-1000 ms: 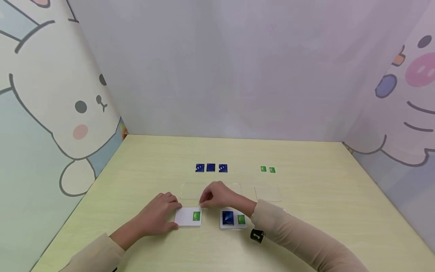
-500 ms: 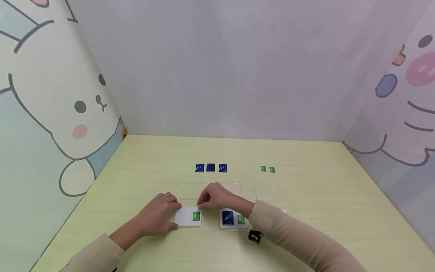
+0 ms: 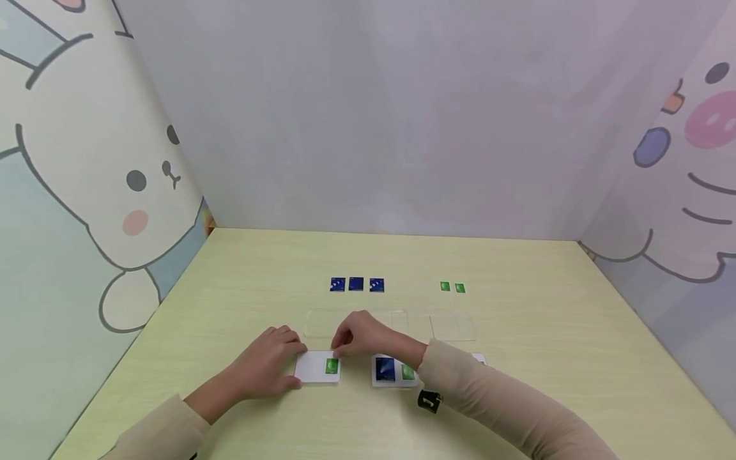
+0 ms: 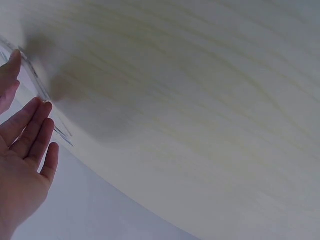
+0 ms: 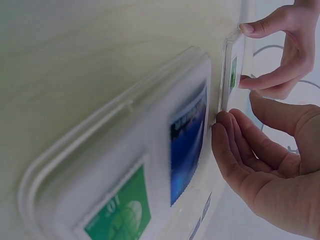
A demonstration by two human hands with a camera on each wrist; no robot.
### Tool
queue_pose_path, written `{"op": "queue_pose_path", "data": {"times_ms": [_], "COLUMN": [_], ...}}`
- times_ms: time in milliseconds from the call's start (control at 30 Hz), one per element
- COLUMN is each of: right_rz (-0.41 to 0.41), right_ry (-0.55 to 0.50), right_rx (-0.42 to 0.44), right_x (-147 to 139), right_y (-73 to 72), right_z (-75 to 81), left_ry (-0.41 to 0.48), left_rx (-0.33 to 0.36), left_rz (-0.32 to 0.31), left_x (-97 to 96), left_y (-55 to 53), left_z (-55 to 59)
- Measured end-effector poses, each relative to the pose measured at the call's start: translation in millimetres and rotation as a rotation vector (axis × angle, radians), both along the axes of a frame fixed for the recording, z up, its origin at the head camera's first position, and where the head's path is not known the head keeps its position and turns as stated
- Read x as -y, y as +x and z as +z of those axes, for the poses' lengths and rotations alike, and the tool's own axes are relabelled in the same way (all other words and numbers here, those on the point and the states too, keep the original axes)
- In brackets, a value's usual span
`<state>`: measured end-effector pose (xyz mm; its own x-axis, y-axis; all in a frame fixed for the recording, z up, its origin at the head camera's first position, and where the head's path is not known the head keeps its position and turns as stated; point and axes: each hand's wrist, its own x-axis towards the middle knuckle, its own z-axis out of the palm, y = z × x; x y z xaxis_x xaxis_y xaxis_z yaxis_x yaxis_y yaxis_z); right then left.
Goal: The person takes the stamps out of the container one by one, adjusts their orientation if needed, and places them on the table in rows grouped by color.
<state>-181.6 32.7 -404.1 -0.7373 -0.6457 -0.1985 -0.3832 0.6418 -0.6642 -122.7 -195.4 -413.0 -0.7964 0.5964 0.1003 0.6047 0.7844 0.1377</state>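
Observation:
A white card [image 3: 311,367] in what looks like a clear case lies flat on the table in the head view, with a green stamp [image 3: 331,366] at its right end. My left hand [image 3: 266,362] holds its left end, thumb at the near corner and fingers at the far one. With curled fingers, my right hand [image 3: 360,336] pinches the far right corner, beside the stamp; the exact thumb contact is partly hidden. To the right lies a second white card [image 5: 159,135] in a clear case, bearing a blue stamp [image 5: 188,145] and a green stamp [image 5: 122,215].
Blue stamps [image 3: 356,283] and two green stamps [image 3: 445,286] lie in a row farther back. Clear plastic pieces [image 3: 453,327] sit between that row and the cards. Another white card [image 3: 479,358] shows partly behind my right sleeve. A curtain [image 3: 391,128] rises behind the table.
My right hand has slid slightly left and toward me, its fingertips moving along the card's far right corner. The left hand and the cards have stayed put.

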Motion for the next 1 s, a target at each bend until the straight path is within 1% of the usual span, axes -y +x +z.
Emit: {"op": "queue_pose_path", "data": {"times_ms": [167,367,667,900,1000], "right_rz": [0.011,0.007,0.007,-0.003,-0.007], "right_ry": [0.025,0.056,0.08,0.086,0.087], "right_rx": [-0.017,-0.017,-0.05,-0.068,-0.073], "right_x": [3,7,10,13,13], "right_y": [0.8,3.6,5.9,7.2,7.6], "right_z": [-0.8,1.6,1.0,0.1,-0.7], "left_ry": [-0.002,-0.017,-0.01,0.0,0.002], "left_rx": [-0.002,0.003,0.004,-0.02,-0.02], "left_rz": [0.01,0.02,0.006,0.006,0.005], "left_x": [0.0,-0.9,-0.2,0.4,0.5], "left_y": [-0.3,-0.3,0.8,-0.1,-0.1], "left_z": [-1.9,-2.5,1.2,-2.3,-2.6]}}
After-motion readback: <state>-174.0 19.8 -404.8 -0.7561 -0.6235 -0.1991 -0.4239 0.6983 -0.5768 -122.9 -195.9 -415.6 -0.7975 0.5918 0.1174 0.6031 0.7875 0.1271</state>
